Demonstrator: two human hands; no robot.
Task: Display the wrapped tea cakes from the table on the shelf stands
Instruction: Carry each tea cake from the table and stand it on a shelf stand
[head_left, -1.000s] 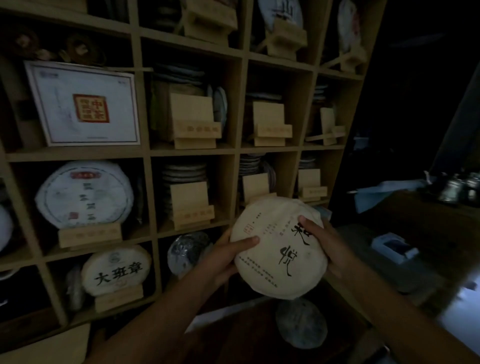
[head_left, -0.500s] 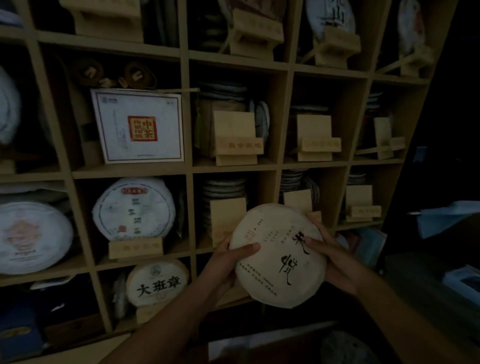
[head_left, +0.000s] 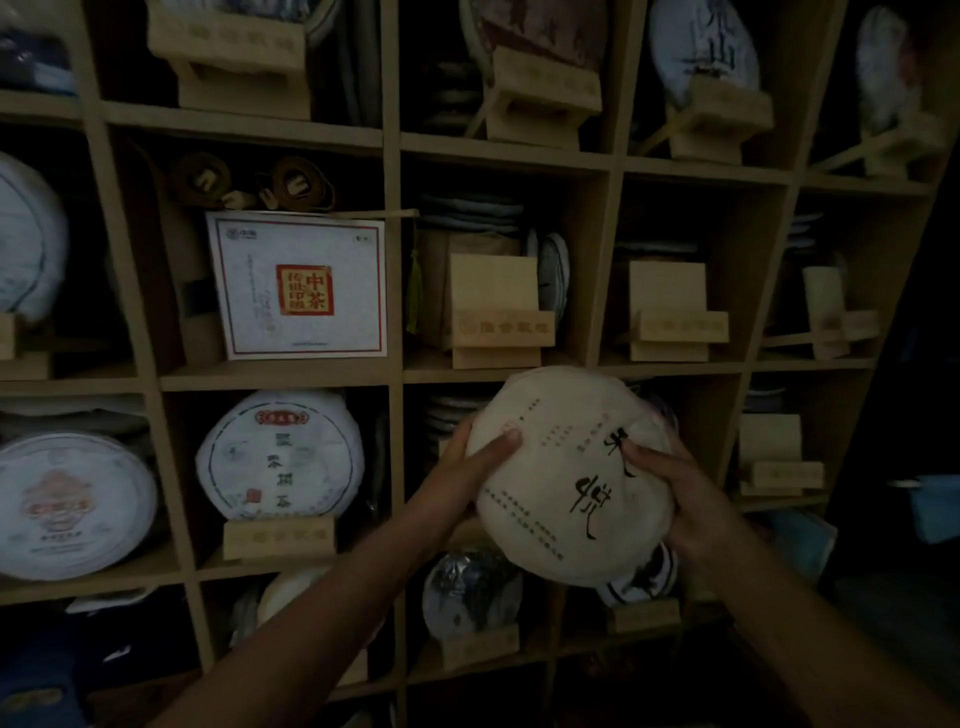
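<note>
Both hands, left (head_left: 470, 467) and right (head_left: 675, 499), grip the cake (head_left: 566, 473) by its edges, held in front of the middle shelf (head_left: 519, 371) cubby. Risks: paper wrapper slipping, or the cake knocking the hidden stand or stacked cakes (head_left: 452, 410) behind.

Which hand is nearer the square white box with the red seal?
Left. The left hand grips the held tea cake's left edge, below and right of the white box. The right hand grips the cake's right edge, farther right.
</note>
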